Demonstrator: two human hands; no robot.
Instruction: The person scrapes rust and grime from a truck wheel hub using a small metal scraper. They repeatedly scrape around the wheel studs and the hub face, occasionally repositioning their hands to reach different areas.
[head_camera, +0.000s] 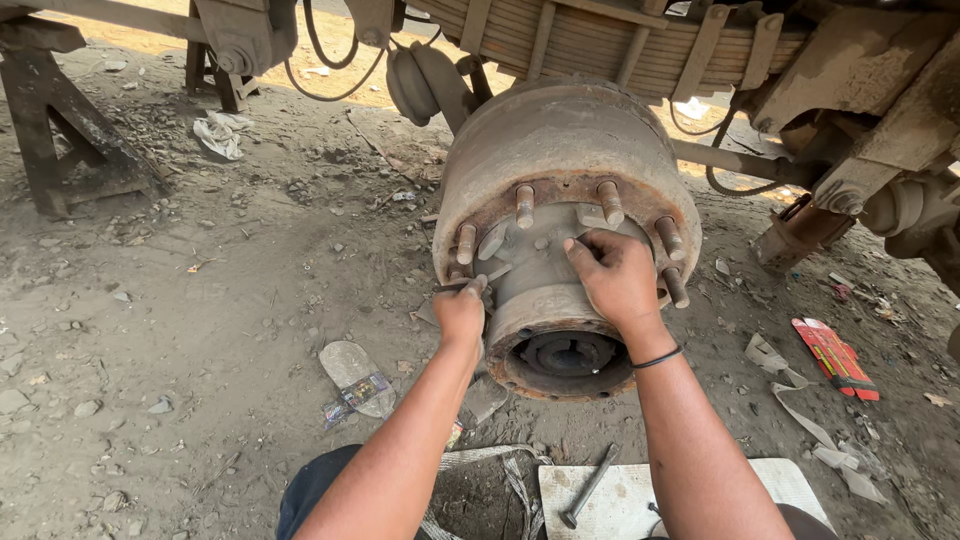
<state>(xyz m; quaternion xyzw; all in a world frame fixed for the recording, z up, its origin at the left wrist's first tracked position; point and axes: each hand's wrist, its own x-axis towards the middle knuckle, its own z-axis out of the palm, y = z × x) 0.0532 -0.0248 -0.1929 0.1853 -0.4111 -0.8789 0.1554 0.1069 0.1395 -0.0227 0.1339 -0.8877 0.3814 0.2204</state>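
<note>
A large rusty brake drum (560, 140) with a grey wheel hub (545, 290) faces me, several threaded studs (611, 203) sticking out around it. The hub's open end (570, 355) shows dark inner parts. My left hand (460, 312) is at the hub's left side, fingers closed on a thin metal tool or strip (452, 287). My right hand (618, 277) presses on top of the hub, fingers curled against its face near a stud; a black band sits on that wrist.
A hammer (590, 487) lies on a white board (780, 480) near my knees. A red flat package (836, 357) and cloth strips lie on the dirt at right. A metal stand (60, 130) is at far left. Leaf springs (600, 40) hang above.
</note>
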